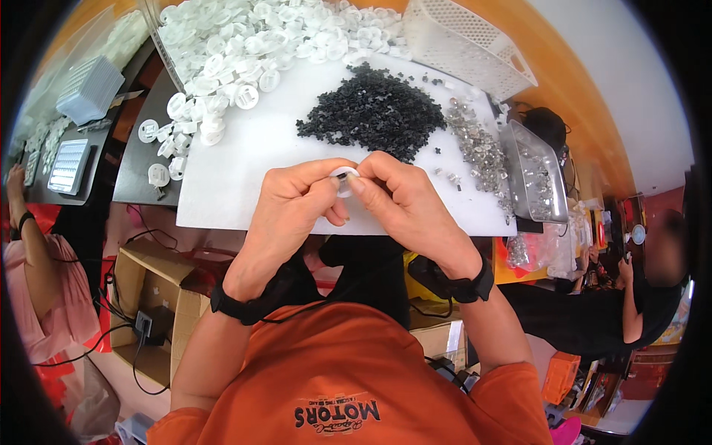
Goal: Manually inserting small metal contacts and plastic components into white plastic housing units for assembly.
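Between both hands, near the front edge of the white board (252, 185), is a small round white plastic part (344, 172) with a dark piece at its middle. My left hand (300, 196) pinches it from the left with thumb and forefinger. From the right, the thumb and fingers of my right hand (393, 191) close on the same part. Just beyond the hands lies a heap of small black pieces (371, 111). A large pile of similar round white parts (274, 37) spreads across the back left of the board.
Small metal pieces (478, 141) are scattered at the right, beside a metal tray (535, 174). A white perforated basket (471, 44) stands at the back right. An open cardboard box (152, 304) sits below left. Other people are at both sides, one in black (593, 311) at the right.
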`<act>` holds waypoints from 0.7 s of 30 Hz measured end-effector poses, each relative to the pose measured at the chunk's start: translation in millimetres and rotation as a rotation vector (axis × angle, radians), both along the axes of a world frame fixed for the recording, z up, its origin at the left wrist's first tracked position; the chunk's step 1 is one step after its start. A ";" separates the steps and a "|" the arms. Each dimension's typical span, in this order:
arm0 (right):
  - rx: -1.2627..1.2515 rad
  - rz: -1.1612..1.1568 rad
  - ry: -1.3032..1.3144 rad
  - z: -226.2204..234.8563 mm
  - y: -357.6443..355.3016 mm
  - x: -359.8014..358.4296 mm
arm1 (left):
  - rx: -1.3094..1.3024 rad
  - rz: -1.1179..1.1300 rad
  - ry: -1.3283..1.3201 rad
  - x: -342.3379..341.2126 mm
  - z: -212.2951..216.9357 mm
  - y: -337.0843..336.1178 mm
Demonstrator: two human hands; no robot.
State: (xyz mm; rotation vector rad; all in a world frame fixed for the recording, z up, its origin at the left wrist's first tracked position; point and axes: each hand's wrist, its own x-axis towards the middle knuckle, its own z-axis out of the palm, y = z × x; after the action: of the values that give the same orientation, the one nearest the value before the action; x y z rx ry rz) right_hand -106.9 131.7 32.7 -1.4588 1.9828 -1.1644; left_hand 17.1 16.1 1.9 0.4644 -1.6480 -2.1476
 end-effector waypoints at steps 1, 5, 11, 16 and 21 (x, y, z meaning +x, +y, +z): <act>-0.007 -0.005 0.000 0.3 0.2 0.3 | -0.001 0.003 -0.004 -0.3 0.0 0.0; -0.004 -0.005 -0.026 -0.6 1.1 -0.4 | -0.009 -0.003 -0.001 -2.3 -0.9 -0.2; -0.014 -0.003 -0.086 -5.4 1.2 -2.7 | 0.000 -0.013 0.051 -4.9 0.2 0.8; -0.017 0.033 -0.047 -6.4 0.6 -3.9 | -0.065 -0.005 0.053 -5.7 -2.6 2.8; -0.046 0.063 -0.007 -7.0 3.3 -4.0 | -0.098 0.011 0.040 -3.1 -5.7 6.7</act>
State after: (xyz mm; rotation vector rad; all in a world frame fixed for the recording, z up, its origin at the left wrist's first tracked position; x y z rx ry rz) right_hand -110.9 135.0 25.7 -1.5265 1.9033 -1.1939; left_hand 14.0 22.8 -3.8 0.3981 -1.7151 -2.0439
